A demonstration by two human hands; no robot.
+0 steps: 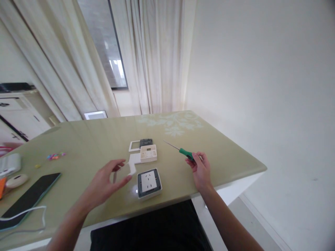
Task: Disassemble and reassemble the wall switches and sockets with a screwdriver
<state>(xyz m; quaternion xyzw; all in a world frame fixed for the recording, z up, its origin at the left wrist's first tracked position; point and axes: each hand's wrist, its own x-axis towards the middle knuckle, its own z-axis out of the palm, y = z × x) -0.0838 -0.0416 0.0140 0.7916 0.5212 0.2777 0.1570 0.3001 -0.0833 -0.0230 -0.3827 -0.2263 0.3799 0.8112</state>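
My right hand [201, 167] is closed around the green handle of a screwdriver [186, 153], its thin shaft pointing away and to the left above the table. My left hand [108, 179] has its thumb and fingers about a white plastic frame [132, 168], which is tilted and partly hidden by the hand. Just right of that hand, a wall socket [149, 181] with a white face and dark surround sits in a white box. Beyond it are an open white mounting box [148, 153], a flat white plate [134, 158], another white frame [134, 150] and a dark socket part [146, 142].
On the left of the table [86, 146] lie a dark phone [31, 197], a white cable [44, 218], a round white object [17, 181] and small colourful bits [55, 156]. Curtains [157, 59] hang behind the table. A white wall [261, 76] stands to the right.
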